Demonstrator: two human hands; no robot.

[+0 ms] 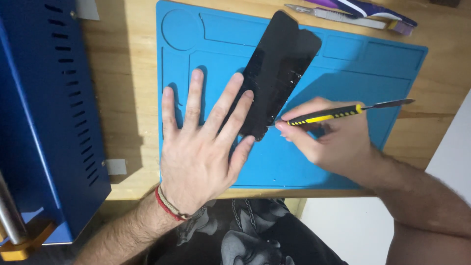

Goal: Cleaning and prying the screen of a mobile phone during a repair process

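pressing flat, my left hand (198, 147) has its fingers spread wide, gripping nothing, fingertips resting on the near end of the black phone screen panel (277, 73). my right hand (331, 135) is pinched shut around a black-and-yellow spudger (338, 113), its tip touching the panel's edge just beside my left fingers. both lie on the blue silicone repair mat (373, 73), whose moulded compartments beyond the panel hold nothing i can make out.
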